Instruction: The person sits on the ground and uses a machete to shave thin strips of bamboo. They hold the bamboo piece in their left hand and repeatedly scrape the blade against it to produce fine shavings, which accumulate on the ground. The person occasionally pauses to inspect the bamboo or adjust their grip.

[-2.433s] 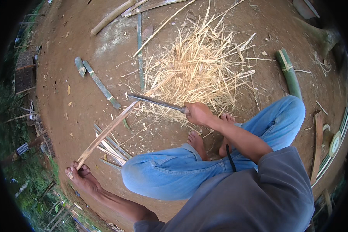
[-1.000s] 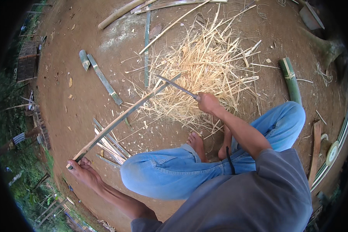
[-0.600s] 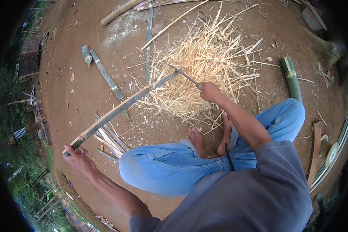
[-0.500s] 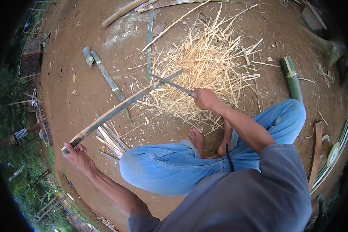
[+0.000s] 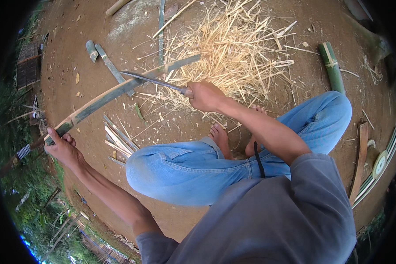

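L hand [image 5: 64,147] grips bamboo strip [image 5: 114,93]; R hand [image 5: 207,96] fingers wrap knife [image 5: 156,81] (hdl mostly hidden); contact w/ strip unclear.

A plain dark grey shirt [image 5: 268,215] is ending in short, loose sleeves [image 5: 314,178] near the elbows, leaving the forearms [image 5: 268,127], left hand [image 5: 62,147] and right hand [image 5: 205,97] bare. Light-blue jeans [image 5: 176,180], faded paler in patches, are showing a long stitched seam [image 5: 198,168] and a folded-looking cuff [image 5: 212,147] above a bare foot [image 5: 220,136]. A narrow black strap [image 5: 259,165] is crossing the denim.
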A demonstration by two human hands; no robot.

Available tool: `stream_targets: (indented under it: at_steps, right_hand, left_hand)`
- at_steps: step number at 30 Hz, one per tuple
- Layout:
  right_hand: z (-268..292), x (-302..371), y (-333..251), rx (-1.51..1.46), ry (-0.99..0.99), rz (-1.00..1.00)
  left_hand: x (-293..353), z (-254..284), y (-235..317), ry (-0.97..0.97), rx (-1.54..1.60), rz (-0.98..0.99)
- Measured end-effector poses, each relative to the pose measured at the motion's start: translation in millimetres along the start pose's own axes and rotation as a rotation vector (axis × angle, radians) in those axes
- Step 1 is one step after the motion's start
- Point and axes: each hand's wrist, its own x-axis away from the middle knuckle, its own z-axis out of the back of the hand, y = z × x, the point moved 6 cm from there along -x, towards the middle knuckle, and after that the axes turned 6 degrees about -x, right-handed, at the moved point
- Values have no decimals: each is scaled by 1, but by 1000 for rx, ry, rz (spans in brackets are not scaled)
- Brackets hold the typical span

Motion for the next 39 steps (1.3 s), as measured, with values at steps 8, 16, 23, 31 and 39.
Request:
stream_targets:
  at_steps: [8, 16, 23, 31, 39]
  right_hand:
    - [17, -43, 42, 13, 21, -81]
    - [-15, -65, 22, -75, 114, -316]
    - [-137, 26, -21, -13, 266, -164]
    - [-216, 74, -213, -401, 96, -113]
    - [-296, 45, -139, -322, 137, -349]
  left_hand:
    - [-23, 10, -4, 59, -19, -29]
    - [-119, 45, 14, -41, 8, -119]
    - [-171, 203, 47, -44, -57, -134]
    - [-155, 209, 77, -207, 12, -329]
    - [-133, 233, 15, -200, -7, -407]
